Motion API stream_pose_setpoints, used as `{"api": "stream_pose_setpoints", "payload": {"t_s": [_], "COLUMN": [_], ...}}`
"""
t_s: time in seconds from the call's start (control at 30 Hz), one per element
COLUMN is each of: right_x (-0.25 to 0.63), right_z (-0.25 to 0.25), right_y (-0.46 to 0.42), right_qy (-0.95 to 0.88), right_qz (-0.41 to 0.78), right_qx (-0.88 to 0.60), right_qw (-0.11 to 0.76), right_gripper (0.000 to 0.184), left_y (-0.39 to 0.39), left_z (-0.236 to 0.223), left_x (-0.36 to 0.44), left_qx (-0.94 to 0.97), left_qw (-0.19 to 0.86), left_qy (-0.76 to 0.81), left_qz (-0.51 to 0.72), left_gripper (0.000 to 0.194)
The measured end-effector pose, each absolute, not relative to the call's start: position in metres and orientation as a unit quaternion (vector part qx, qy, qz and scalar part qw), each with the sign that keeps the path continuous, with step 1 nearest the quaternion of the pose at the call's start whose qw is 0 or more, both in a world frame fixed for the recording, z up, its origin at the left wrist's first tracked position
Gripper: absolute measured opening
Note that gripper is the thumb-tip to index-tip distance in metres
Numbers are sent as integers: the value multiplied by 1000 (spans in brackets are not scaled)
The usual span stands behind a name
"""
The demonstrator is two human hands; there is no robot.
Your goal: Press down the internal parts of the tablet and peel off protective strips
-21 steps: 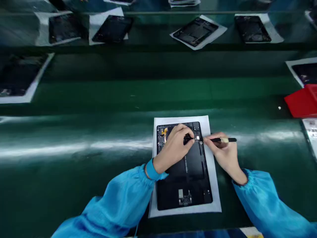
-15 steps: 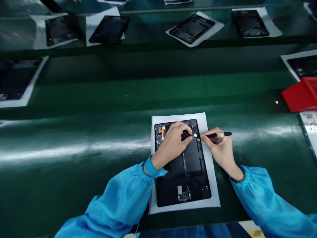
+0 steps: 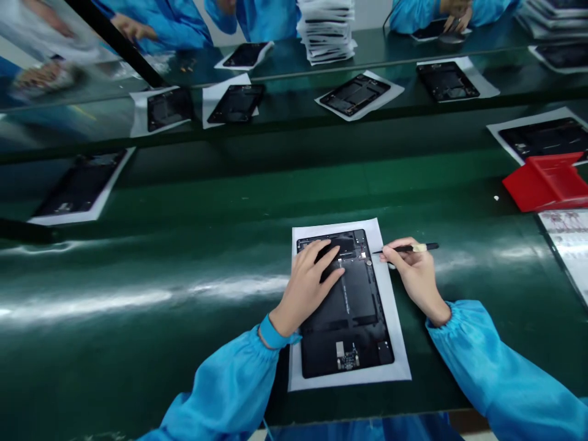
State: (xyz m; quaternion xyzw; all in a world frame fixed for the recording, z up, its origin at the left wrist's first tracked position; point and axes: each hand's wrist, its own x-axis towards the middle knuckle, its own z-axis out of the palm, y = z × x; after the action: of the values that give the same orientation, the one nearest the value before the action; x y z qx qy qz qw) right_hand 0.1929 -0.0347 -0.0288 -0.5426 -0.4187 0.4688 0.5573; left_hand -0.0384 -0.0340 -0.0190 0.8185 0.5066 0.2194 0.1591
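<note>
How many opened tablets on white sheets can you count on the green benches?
8 clearly: one under the left hand, one far left, four along the middle shelf, one at right, one far back. Others may be hidden.

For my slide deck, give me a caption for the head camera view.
Left hand flat on an opened tablet lying on white paper; right hand holds a black pick.

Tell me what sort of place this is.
Likely an electronics assembly line: opened tablets on white sheets along a green conveyor belt, other blue-sleeved workers beyond, and a stack of sheets.
</note>
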Motion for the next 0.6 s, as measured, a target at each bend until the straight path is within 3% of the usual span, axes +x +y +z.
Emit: {"api": "stream_pose_setpoints", "payload": {"t_s": [0.13,0.33,0.5,0.6], "right_x": [191,191,176,165], "right_z": [-35,-29,-3,4], "right_y": [-36,-46,-84,-108], "right_qy": [-403,-472,-677,-806], "right_qz": [472,411,340,307], "right_qx": [-535,-533,-492,-374], "right_qw": [573,569,428,340], "right_gripper": [36,42,27,33], "left_y": [-33,-29,-59,-94], "left_z": [-28,-23,7,24], "left_x": [-36,-31,-34,-39], "left_qx": [829,768,724,703], "left_qw": [134,245,290,298], "left_qy": [496,497,428,380], "left_qz": [220,320,457,522], "left_gripper": [32,4,8,15]}}
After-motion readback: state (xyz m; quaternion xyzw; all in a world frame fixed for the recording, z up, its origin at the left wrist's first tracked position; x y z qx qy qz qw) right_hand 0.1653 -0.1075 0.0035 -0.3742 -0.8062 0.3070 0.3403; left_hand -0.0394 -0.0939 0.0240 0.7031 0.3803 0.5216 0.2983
